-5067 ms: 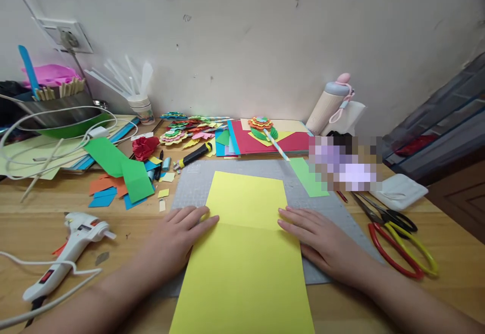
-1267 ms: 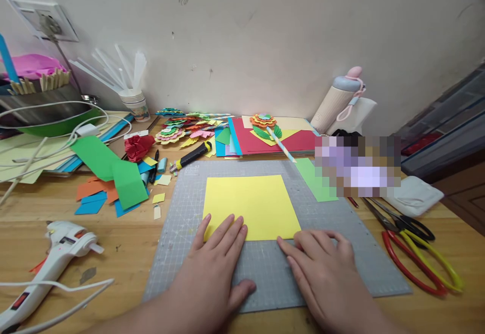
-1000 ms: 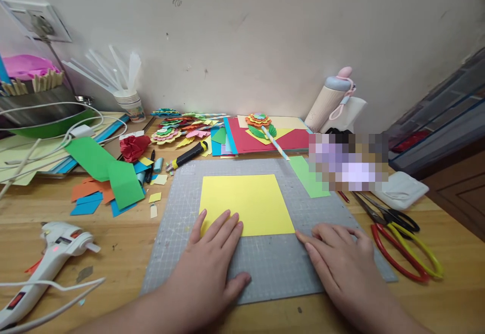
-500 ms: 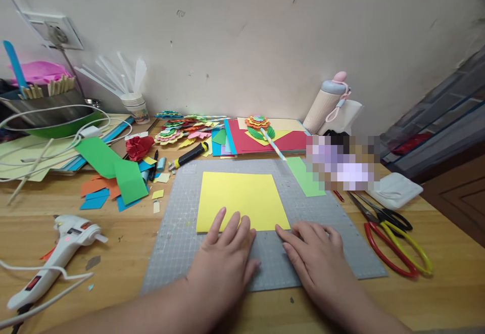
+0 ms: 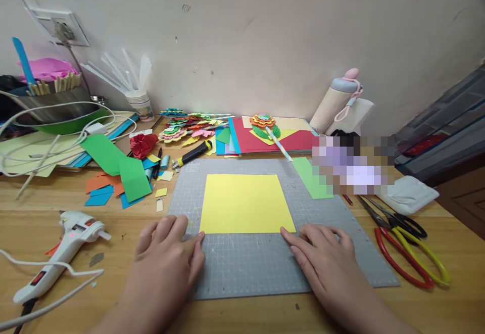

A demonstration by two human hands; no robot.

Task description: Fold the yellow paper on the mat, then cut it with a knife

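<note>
A yellow sheet of paper [image 5: 246, 203] lies flat on the grey cutting mat [image 5: 242, 266], its near edge straight across in front of me. My left hand [image 5: 163, 255] rests at the sheet's near left corner, index fingertip touching it and the other fingers loosely bent. At the near right corner, my right hand [image 5: 326, 258] touches the paper with its index fingertip, its fingers slightly apart. Neither hand grips anything. A light green paper strip [image 5: 313, 180] lies on the mat's far right part.
On the left lie a glue gun [image 5: 62, 255] with its cord and green paper pieces [image 5: 132, 177]. Scissors [image 5: 411, 250] lie at the right. Behind the mat are a utility knife [image 5: 194, 153], paper flowers [image 5: 178, 129] and a red sheet [image 5: 261, 142]. A bottle [image 5: 333, 104] leans against the wall.
My left hand has moved left, off the middle of the yellow sheet's near edge to its near left corner. My right hand stays by the right corner. The view has shifted slightly.
</note>
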